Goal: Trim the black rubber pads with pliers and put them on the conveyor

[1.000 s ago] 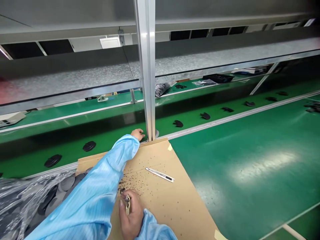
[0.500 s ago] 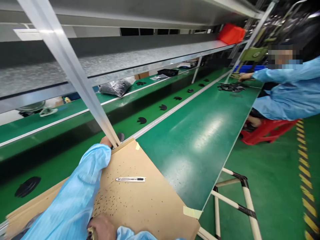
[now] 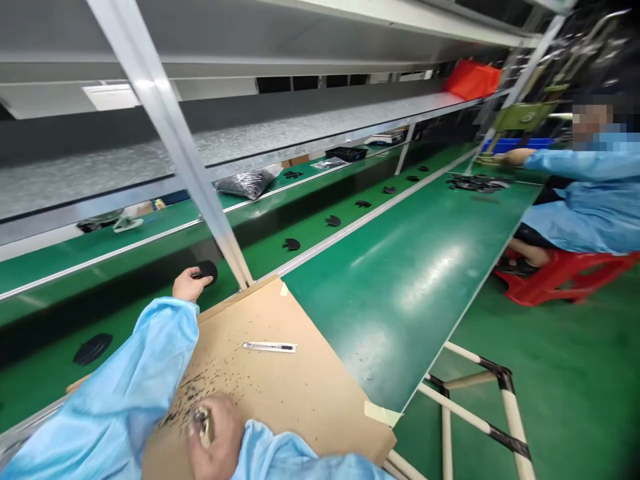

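My left hand point(image 3: 189, 285) reaches over the green belt and pinches a rounded black flat piece point(image 3: 206, 271) between thumb and fingers. Low over the cardboard sheet point(image 3: 320, 407), my right hand point(image 3: 223, 430) is closed, with something small, pale and dark showing at its fingers that I cannot make out. A white utility knife point(image 3: 270, 347) lies on the cardboard, to the right of both hands. Many tiny black scraps point(image 3: 195, 387) are scattered near my right hand. Another black piece, or a small stack, point(image 3: 93, 349) lies on the belt to the left of my left sleeve.
Several black pieces point(image 3: 333, 221) lie in a row along the belt. A slanting metal post point(image 3: 200, 173) stands right of my left hand. A co-worker in a blue smock point(image 3: 585, 207) sits on a red stool beside a black pile point(image 3: 477, 183). Shelves run overhead.
My left hand has moved left from behind the metal post, now visibly holding the black piece. My right hand has risen slightly into view. The camera view has shifted.
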